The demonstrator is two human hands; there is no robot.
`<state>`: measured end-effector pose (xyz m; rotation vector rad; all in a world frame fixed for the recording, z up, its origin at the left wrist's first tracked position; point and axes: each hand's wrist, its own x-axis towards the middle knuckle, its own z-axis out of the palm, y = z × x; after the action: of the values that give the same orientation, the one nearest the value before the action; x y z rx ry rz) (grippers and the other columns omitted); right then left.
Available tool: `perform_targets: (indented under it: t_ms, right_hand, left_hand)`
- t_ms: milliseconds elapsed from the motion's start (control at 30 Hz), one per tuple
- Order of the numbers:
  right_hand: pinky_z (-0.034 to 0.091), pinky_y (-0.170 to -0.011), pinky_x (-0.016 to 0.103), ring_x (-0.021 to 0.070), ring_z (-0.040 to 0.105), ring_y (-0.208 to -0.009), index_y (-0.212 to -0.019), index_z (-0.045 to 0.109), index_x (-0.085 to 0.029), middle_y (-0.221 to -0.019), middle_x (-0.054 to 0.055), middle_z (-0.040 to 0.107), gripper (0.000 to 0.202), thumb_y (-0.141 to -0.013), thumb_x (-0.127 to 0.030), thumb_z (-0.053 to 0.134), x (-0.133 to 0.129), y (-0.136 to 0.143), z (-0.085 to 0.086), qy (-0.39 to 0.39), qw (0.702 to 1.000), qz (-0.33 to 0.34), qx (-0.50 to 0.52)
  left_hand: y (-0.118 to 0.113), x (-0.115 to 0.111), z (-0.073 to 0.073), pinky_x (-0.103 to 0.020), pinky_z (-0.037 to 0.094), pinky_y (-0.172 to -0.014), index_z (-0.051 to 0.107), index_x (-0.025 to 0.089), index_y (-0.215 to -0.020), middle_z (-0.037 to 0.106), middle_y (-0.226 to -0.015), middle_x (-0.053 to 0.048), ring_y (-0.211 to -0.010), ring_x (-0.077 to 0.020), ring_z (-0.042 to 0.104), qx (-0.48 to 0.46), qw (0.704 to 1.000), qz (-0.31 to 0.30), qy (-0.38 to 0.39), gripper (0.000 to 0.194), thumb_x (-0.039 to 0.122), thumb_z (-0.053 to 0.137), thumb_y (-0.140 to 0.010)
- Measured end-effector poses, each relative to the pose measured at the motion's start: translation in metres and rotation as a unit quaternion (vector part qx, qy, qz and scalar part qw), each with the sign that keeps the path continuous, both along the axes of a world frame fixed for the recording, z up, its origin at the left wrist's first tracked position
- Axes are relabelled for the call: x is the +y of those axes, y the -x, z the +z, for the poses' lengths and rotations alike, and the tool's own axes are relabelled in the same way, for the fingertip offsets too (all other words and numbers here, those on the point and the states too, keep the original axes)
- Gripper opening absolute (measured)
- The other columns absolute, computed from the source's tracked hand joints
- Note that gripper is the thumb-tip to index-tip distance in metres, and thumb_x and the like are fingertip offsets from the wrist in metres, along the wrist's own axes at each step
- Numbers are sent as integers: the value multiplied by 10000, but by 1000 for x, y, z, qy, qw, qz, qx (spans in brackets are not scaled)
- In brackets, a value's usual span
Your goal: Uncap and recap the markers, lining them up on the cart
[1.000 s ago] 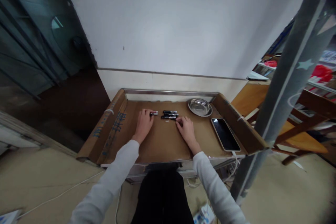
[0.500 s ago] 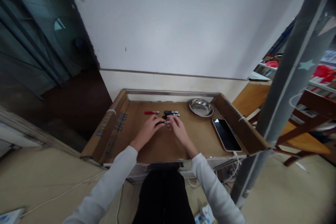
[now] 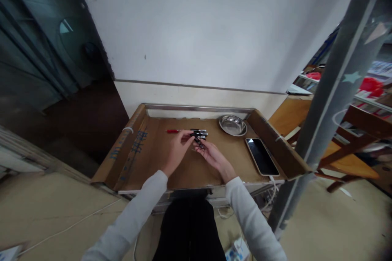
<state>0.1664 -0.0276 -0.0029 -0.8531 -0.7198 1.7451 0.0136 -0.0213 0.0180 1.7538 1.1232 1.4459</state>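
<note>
Between my two hands is a black pen (image 3: 198, 141), tilted down to the right. The fingers of my left hand (image 3: 180, 147) pinch its upper left end. My right hand (image 3: 212, 155), palm partly turned up, holds its lower right end. Just beyond my fingers several black pens (image 3: 200, 132) lie side by side on the brown cardboard surface (image 3: 159, 163). A red pen (image 3: 172, 131) lies left of them, its right part hidden behind my left hand.
A round metal dish (image 3: 233, 125) stands at the back right. Nearer, a phone (image 3: 261, 156) lies with a white cable (image 3: 273, 185) plugged in. Raised cardboard sides (image 3: 122, 147) border the surface, and a grey post (image 3: 324, 89) rises at the right.
The pen in my hands has turned from nearly level to a steep slant. My right hand has rolled palm-up and sits slightly lower; my left hand has moved a little right.
</note>
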Motion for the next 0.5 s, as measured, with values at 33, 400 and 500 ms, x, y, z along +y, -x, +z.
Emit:
perform_targets:
  t_ms: [33, 400, 500]
  right_hand:
    - [533, -665, 185, 86, 629, -675, -893, 662, -139, -816, 45, 689, 171, -765, -247, 630, -1, -3, 0, 0, 1000, 11, 0]
    - [516, -800, 281, 117, 633, -771, -910, 658, -167, -848, 32, 686, 268, -671, -276, 711, -4, -48, -14, -96, 982, -63, -147]
    - [507, -791, 311, 138, 625, -791, -911, 646, -193, -882, 34, 678, 242, -712, -331, 668, -3, -47, -13, -195, 935, -118, -271]
  left_hand:
    - [4, 1, -1, -305, 508, -796, 586, 172, -966, 647, -953, -55, -856, -150, 619, -35, 999, 9, 15, 233, 329, 578, -793]
    - [49, 1, -37, -324, 502, -732, 572, 167, -829, 644, -794, -25, -743, -152, 615, 54, 980, -104, 160, 253, 363, 661, -697]
    - [35, 2, -36, -337, 472, -756, 586, 192, -810, 626, -805, -21, -797, -172, 577, 175, 978, -76, 79, 128, 276, 636, -728]
